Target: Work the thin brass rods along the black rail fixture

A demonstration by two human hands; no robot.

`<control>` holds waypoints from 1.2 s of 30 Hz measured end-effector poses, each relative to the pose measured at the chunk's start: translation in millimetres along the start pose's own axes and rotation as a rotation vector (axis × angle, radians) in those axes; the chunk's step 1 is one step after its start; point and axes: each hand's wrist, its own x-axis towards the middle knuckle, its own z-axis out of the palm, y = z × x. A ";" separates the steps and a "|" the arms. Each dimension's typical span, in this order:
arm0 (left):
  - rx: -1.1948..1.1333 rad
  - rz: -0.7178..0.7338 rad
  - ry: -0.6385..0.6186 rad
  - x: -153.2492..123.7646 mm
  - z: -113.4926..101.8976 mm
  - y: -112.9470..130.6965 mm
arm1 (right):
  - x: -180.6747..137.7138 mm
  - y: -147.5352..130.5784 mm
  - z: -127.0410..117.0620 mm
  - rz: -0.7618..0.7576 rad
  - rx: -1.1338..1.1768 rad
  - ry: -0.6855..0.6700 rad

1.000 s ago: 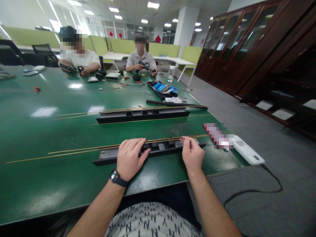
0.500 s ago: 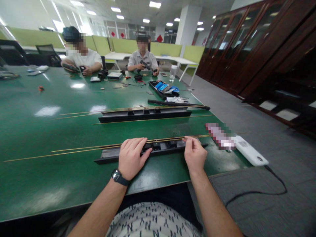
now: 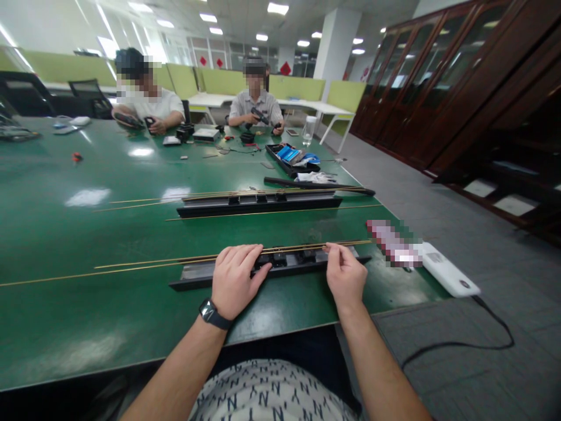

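Note:
A black channel-shaped rail point(image 3: 193, 282) lies near the table's front edge, its grey inside holding several dark blocks. Long thin golden rods point(image 3: 153, 262) run along its top and stick out far to the left. My left hand point(image 3: 234, 280), with a dark watch at the wrist, lies across the rail and rods, fingers bent over the far side and thumb on the near side. Near the rail's right end my right hand point(image 3: 346, 275) is closed, thumb and forefinger pinching a golden rod. What lies under my left palm is hidden.
A second black rail point(image 3: 263, 206) with golden rods lies farther back. Beyond it are a black bar point(image 3: 298, 184), white gloves point(image 3: 315, 177) and a tool tray point(image 3: 280, 158). A phone point(image 3: 392, 242) and white power bank point(image 3: 447, 269) lie right. Two people sit across the table point(image 3: 109, 327).
The pinched golden rod has slid a little to the left through my left hand's place, its left end now at the view's edge. Both hands stay nearly still; the view has shifted slightly.

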 end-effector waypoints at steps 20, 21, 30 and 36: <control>0.009 -0.009 -0.014 -0.1 -0.2 -0.5 | -2.9 -8.1 -0.6 -0.109 0.044 -0.095; 0.009 -0.008 -0.013 0.0 -0.3 -0.4 | -2.9 -8.7 -0.4 -0.103 0.047 -0.088; 0.000 -0.013 -0.017 0.0 -0.6 -0.3 | 0.8 -4.7 -2.7 0.019 0.015 -0.011; 0.004 -0.007 -0.010 0.0 0.1 -0.6 | -2.6 -6.4 -0.6 -0.069 0.058 -0.088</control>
